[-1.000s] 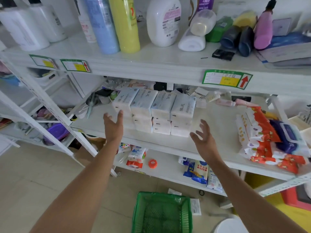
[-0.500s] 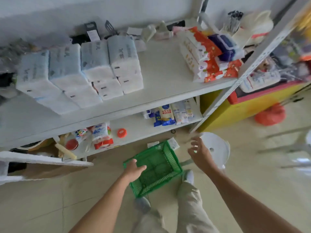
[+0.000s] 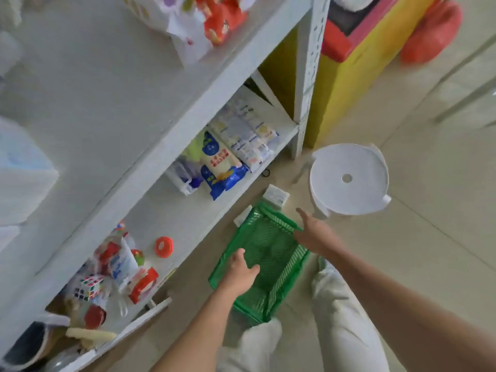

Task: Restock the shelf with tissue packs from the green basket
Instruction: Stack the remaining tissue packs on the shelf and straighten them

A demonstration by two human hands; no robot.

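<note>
The green basket stands on the floor in front of the white shelf unit; I see no packs inside it. My left hand hovers over its left rim with relaxed fingers and holds nothing. My right hand reaches over the basket's right rim, fingers spread. White tissue packs lie blurred on the middle shelf at the far left. Two small white packs lie on the floor behind the basket.
A white round stool stands right of the basket. A yellow and red cabinet is behind it. The bottom shelf holds blue and white packets, an orange ring and toys. My legs are below the basket.
My hands left the stacked tissue packs on the middle shelf and dropped to the green basket on the floor. The view tilted down and closer to the basket.
</note>
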